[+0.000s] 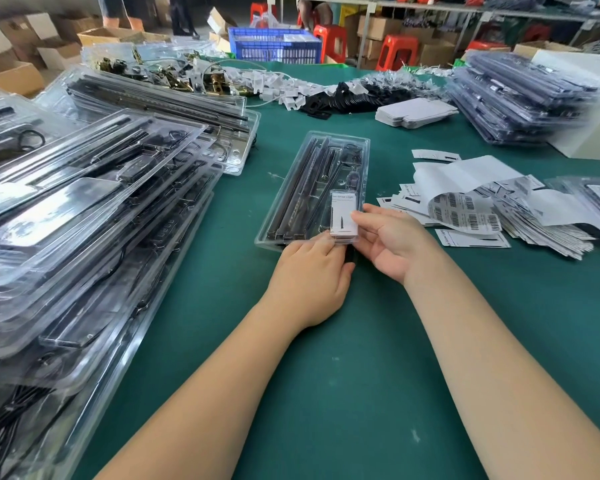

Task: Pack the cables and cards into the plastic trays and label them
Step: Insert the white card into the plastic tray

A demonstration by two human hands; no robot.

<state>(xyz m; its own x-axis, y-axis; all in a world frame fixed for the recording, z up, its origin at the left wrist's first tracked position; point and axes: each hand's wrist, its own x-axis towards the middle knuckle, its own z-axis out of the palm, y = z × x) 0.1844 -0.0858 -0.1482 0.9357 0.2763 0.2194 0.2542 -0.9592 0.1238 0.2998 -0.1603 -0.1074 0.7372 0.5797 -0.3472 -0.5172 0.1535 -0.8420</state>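
Note:
A clear plastic tray [291, 188] lies in the middle of the green table, holding long black strips, a coiled cable and a small dark part. A white printed card [343, 211] sits in the tray's near right compartment. My right hand [392, 240] pinches the card's right edge with thumb and fingers. My left hand [309, 275] rests at the tray's near edge, its fingers on the rim just below the card. A small black thing shows between my two hands; what it is I cannot tell.
Tall stacks of packed clear trays [84, 216] fill the left side. Loose cards and a barcode label sheet [465, 209] lie at the right. More packed trays [520, 98] stand at the back right, black and white parts [326, 95] at the back.

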